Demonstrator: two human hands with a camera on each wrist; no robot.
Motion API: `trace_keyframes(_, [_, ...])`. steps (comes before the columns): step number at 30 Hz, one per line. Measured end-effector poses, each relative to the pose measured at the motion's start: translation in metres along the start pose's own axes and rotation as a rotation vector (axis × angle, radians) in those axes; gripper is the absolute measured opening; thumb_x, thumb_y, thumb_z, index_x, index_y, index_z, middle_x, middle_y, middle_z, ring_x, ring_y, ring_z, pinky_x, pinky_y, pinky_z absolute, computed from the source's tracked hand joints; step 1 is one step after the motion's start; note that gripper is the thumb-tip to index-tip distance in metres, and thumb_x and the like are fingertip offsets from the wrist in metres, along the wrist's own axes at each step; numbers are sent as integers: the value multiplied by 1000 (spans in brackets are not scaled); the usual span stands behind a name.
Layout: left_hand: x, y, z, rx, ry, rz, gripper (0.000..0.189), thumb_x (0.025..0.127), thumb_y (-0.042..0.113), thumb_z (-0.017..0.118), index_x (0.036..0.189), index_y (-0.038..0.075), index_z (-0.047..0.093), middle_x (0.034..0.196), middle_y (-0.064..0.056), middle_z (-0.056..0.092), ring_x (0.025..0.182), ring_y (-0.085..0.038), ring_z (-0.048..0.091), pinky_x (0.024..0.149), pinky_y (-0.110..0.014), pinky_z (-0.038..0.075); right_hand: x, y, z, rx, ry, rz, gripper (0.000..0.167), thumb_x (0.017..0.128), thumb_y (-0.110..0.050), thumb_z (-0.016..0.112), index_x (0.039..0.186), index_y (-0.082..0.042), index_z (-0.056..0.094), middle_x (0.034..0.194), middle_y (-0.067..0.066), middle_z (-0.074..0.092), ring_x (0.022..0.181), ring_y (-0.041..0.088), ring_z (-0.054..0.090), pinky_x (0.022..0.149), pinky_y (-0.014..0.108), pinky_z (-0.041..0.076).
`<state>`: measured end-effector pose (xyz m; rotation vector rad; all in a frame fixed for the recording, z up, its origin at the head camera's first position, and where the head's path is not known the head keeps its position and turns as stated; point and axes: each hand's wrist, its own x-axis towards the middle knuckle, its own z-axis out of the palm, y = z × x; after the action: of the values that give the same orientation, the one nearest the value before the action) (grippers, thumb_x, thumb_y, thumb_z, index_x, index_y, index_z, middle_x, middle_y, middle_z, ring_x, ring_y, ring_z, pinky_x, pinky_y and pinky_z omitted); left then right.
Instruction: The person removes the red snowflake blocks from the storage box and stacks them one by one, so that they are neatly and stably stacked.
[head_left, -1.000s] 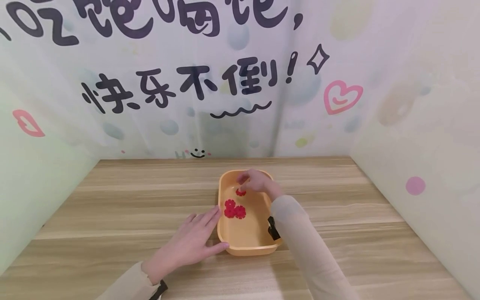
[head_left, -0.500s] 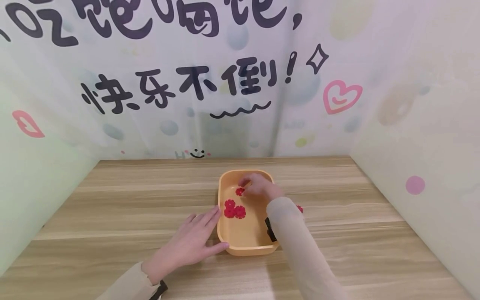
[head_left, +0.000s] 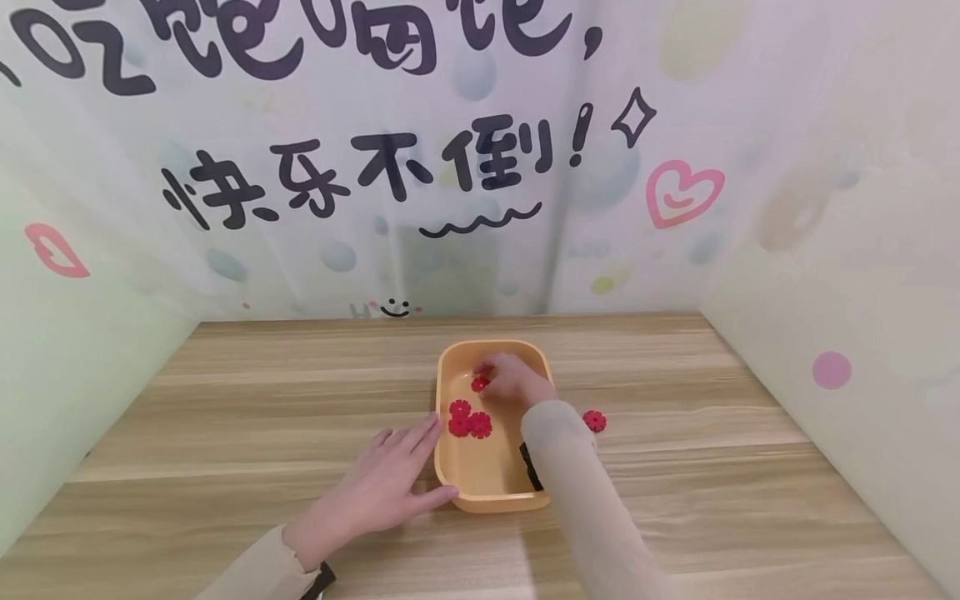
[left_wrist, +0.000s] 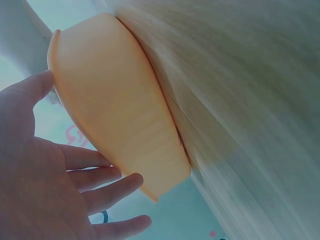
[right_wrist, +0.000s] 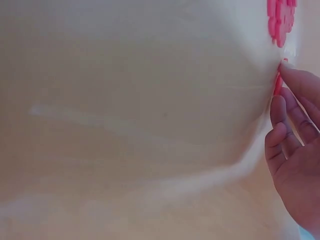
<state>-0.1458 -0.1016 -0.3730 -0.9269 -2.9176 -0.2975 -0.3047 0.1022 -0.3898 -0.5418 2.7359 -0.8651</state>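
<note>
Only my head view gives me the loose red disc (head_left: 595, 421) on the table (head_left: 712, 483), off the tray's right edge. The orange tray (head_left: 483, 482) runs lengthwise toward the table's far edge, three red discs (head_left: 465, 424) clustered near its left wall. Toward its far-left corner, the right hand (head_left: 512, 381) pinches another red disc (right_wrist: 278, 82), edge-on in my right wrist view; the left hand (head_left: 375, 487), fingers straight, touches the rim.

Tabletop (head_left: 712, 508): pale brown wood grain, streaks running crosswise, stretching out on both sides of the left hand (head_left: 382, 483).
Orange tub (head_left: 498, 504): upright on the wood, against the left hand's fingertips, below the right hand (head_left: 515, 380).
Red flower-shaped disc (head_left: 595, 421): on the wood, right of the right hand.
</note>
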Motion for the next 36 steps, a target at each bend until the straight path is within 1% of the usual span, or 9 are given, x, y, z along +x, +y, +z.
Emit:
trace_keyframes(7, [-1,1,-1,2,5,2,84,80,64,41,135,1,34,139,-11,30,122,-24,34,91,-52,30,-2,-3,0,-28,-20,11,26,76,-8,68,101,-7,62,89,1,56,83,18,51,79,30,43])
trace_keyframes(11, [-1,1,-1,12,16,10,84,80,65,39,134,1,34,138,-11,31,121,-24,34,91,-51,30,-4,-3,-1,7,-46,36,22,76,-9,68,97,-8,62,87,1,55,83,18,51,78,30,44])
trace_keyframes(14, [-1,1,-1,10,24,16,84,80,65,39,134,0,35,138,-12,32,120,-25,35,91,-51,30,-4,-3,-1,6,-62,43,19,76,-9,68,94,-10,60,85,1,54,82,18,50,76,30,43])
trace_keyframes(19, [-1,1,-2,10,30,24,83,81,63,41,133,-1,35,137,-12,33,119,-25,37,90,-52,31,-4,-3,-1,-12,-61,13,20,76,-8,68,92,-10,56,83,1,52,80,17,48,72,28,42])
trace_keyframes(23, [-1,1,-2,14,28,23,84,80,64,40,134,0,35,137,-12,33,119,-24,37,90,-52,31,-5,-4,-2,6,-62,4,24,75,-8,69,94,-9,54,82,2,53,79,17,49,71,27,43])
trace_keyframes(28, [-1,2,-1,10,20,16,84,80,65,38,134,1,35,138,-11,33,120,-24,36,91,-52,30,-5,-2,-3,-15,-84,-2,29,76,-9,68,102,-12,55,86,1,53,81,17,49,73,28,44])
trace_keyframes(32, [-1,2,-1,8,14,10,84,80,65,39,134,1,35,138,-11,32,121,-24,35,91,-51,30,-7,-3,-4,-7,-109,28,32,76,-11,69,106,-15,59,89,0,54,84,17,50,76,29,44])
trace_keyframes(36, [-1,2,-1,4,16,6,83,80,64,41,134,1,35,138,-11,32,121,-24,34,91,-52,29,-9,-4,-7,-12,-126,39,32,76,-10,69,106,-14,61,91,0,55,85,17,50,77,30,44])
